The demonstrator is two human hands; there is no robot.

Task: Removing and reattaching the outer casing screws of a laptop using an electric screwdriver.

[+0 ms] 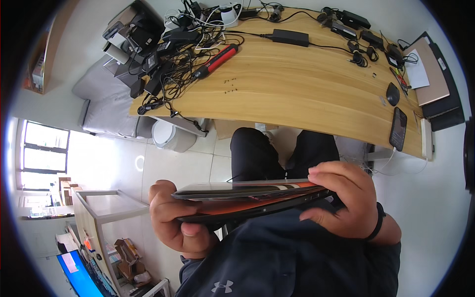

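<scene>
Black laptop (257, 202), two layers parted, orange showing between them, held up in front of the torso, off the tabletop (297, 84). Left hand (179, 218): grip closed around its left end, thumb underneath. Right hand (349, 198): grip half open, fingertips on upper layer's right corner, thumb spread below. Tabletop carries red-and-black tool (216, 61), mouse (393, 94), phone (398, 128).

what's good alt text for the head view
A person's left hand grips a thin, laptop-like device, its halves slightly parted; the right hand touches its other end. Ahead, a wooden desk holds tangled cables, a red tool and a phone.
</scene>
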